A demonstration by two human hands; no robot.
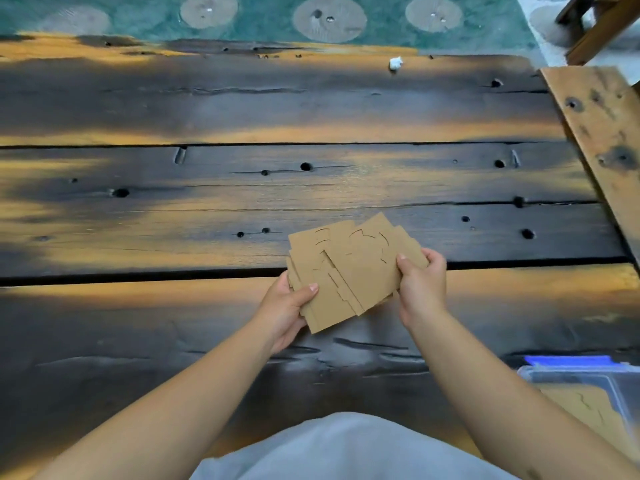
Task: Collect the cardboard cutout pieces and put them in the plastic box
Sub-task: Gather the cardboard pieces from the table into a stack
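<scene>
A stack of several brown cardboard cutout pieces [356,271] with curved cut lines is held above the dark wooden table [242,202]. My left hand [287,306] grips the stack's lower left edge, thumb on top. My right hand [420,282] grips its right edge. The clear plastic box [609,382] with a blue clip stands at the table's near right corner, partly cut off by the frame. A cardboard piece [581,405] lies inside it.
A small white scrap [395,63] lies near the table's far edge. A lighter wooden plank [602,133] runs along the right side. A green patterned rug [277,19] and a wooden furniture leg [595,22] lie beyond the table.
</scene>
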